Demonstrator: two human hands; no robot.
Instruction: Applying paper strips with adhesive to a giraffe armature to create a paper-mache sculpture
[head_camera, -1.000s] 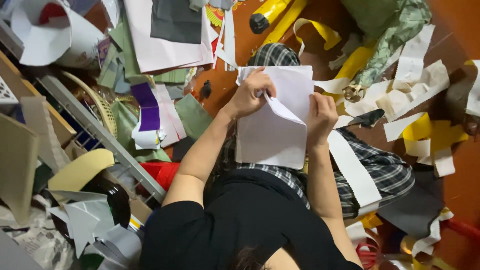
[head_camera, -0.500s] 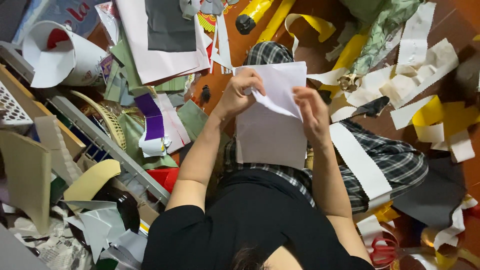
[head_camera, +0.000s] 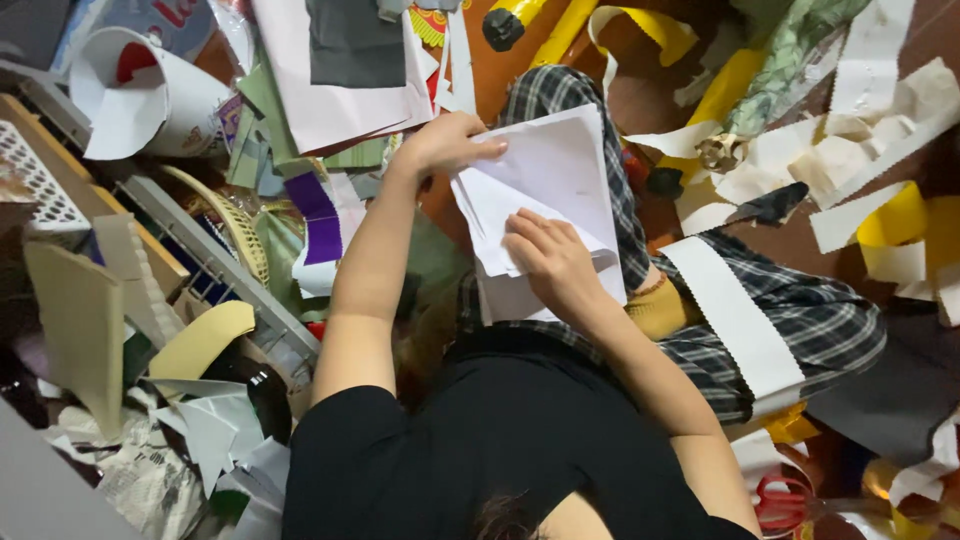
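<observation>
A: What changed?

B: Paper (head_camera: 545, 185) lay flat over the lap a second ago. Now it's doubled into layers, so a fold is going in. Left hand (head_camera: 448, 143): grip pinched shut on the far-left edge. Right hand (head_camera: 553, 262): lies open on top, pressing, holding nothing.

A: Packages, labels?

B: Far left, white roll (head_camera: 130, 95) with a red patch. Far middle, pink sheet (head_camera: 340, 110) with a grey rectangle. Right of it, yellow tube (head_camera: 520, 20), black cap.
</observation>
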